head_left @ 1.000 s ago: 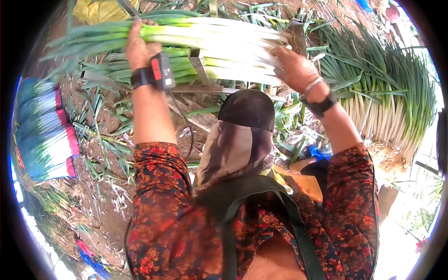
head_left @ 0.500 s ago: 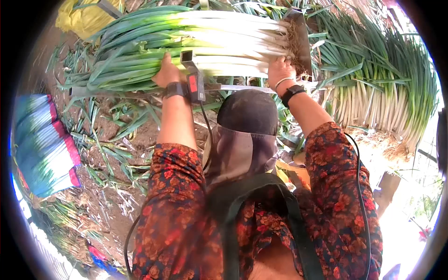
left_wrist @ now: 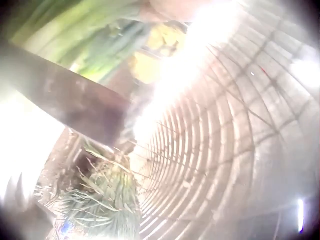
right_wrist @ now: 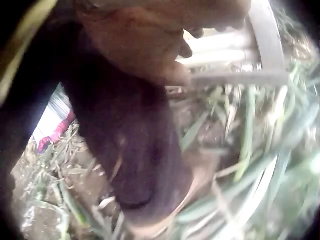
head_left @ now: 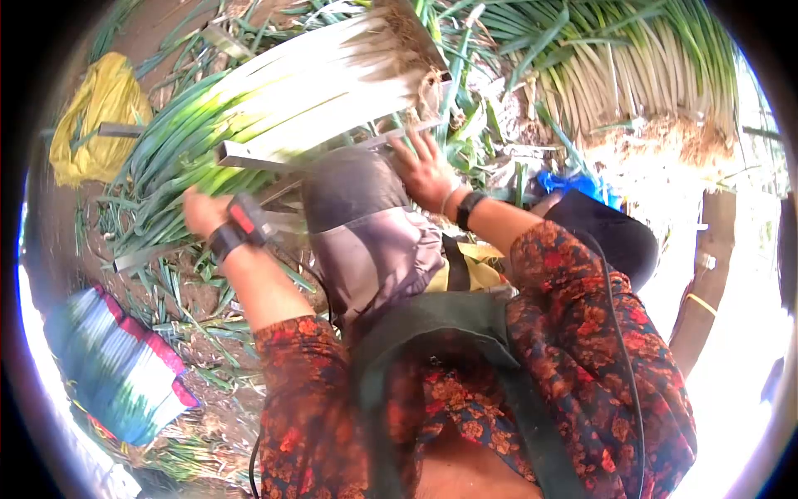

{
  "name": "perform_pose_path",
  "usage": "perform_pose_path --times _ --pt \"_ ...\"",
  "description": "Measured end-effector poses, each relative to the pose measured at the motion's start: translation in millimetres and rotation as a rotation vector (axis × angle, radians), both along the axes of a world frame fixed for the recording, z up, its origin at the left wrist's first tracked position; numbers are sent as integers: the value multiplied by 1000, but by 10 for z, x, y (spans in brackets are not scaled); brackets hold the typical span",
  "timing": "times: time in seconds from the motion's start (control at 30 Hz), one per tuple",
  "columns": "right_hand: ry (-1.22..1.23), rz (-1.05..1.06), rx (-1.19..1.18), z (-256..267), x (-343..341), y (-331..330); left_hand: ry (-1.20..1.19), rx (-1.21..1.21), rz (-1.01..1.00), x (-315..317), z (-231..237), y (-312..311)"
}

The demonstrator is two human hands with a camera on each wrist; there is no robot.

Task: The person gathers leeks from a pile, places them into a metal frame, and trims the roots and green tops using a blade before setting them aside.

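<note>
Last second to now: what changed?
The lifted green onions now lie in the metal rack. The right hand has let go and drawn back from the root end, fingers spread; the left hand has shifted toward the leaf tips, grip unclear. The head view swung round. Unchanged: onion pile beside the rack, yellow bag.

Rough farm-produce work area: bare soil, strewn leaf scraps, green onions in rows.
</note>
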State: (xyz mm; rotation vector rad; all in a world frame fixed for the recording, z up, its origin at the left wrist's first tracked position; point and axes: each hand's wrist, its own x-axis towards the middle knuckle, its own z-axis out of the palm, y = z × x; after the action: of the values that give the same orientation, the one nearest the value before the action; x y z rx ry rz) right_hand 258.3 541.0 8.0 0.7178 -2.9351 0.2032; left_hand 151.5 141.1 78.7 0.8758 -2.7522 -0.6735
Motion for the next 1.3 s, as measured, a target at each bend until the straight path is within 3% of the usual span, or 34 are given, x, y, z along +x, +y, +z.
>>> perform_pose_path --times 0.03,0.07,0.1,0.17,0.2,0.23,0.3,0.33,0.4,0.43,0.53,0.57,0.6,0.7,0.77,0.87,0.9,0.93,0.97,1.0,1.03,1.07,1.13,1.2,1.23,1.3 --pt "-89 18 -45 -129 300 39 -128 -600 -117 -5 154 -43" --pt "-264 -80 -43 -407 578 110 318 114 103 -103 369 13" --pt "-443 -173 -45 -702 794 167 475 383 59 -136 665 206" --pt "-1059 -396 -5 -1086 703 323 802 958 5 -199 1270 603" --pt "-956 -429 -78 -1073 631 420 823 1041 -79 -114 1595 1126" --pt "-851 -463 -147 -1050 544 531 833 874 -328 -179 1539 1290" --pt "-747 -83 237 -1405 295 744 859 1244 -290 -237 1737 2114" --pt "-841 -372 72 -1380 191 790 752 1272 -303 -293 1623 2375" --pt "-899 -356 25 -1292 36 855 711 1194 -289 -490 1083 2860" --pt "-915 -380 11 -1398 -2 882 439 1458 -412 -465 911 2891" --pt "-925 -817 -237 -2021 133 728 443 1348 -424 -474 1084 3217" --pt "-973 -870 -225 -2062 153 634 482 1262 -457 -536 1121 3250" --pt "-992 -924 -299 -2097 197 548 467 1348 -457 -577 1149 3265" --pt "-1024 -1137 -347 -1944 87 418 410 1321 -418 -625 1150 3303" --pt "-1097 -1052 -447 -1712 -29 513 418 1271 -407 -685 1140 3328" --pt "-731 -1188 -724 -1805 -268 697 483 1215 -439 -677 1118 3441" --pt "-802 -1198 -836 -1781 -488 908 500 1229 -456 -666 1106 3497" --pt "-737 -1180 -881 -1471 -758 1073 518 1244 -478 -648 1100 3556" --pt "-809 -1074 -1187 -875 -957 1282 520 1226 -478 -605 1091 3613" --pt "-768 -918 -941 -610 -1182 1552 524 1208 -481 -561 1073 3670" --pt "-687 -918 -976 -176 -1315 1701 528 1191 -486 -533 1066 3708" --pt "-683 -858 -1374 -299 -1442 1921 530 1196 -478 -521 1077 3723" --pt "-471 -750 -1344 367 -1419 2203 533 1212 -470 -513 1079 3723" --pt "-394 -837 -1298 1057 -1203 2374 527 1228 -474 -512 1081 3721" --pt "-312 -756 -1546 1162 -1069 2460 519 1239 -483 -501 1090 3723" --pt "-191 -785 -1507 1364 -909 2520 496 1253 -504 -483 1100 3738"
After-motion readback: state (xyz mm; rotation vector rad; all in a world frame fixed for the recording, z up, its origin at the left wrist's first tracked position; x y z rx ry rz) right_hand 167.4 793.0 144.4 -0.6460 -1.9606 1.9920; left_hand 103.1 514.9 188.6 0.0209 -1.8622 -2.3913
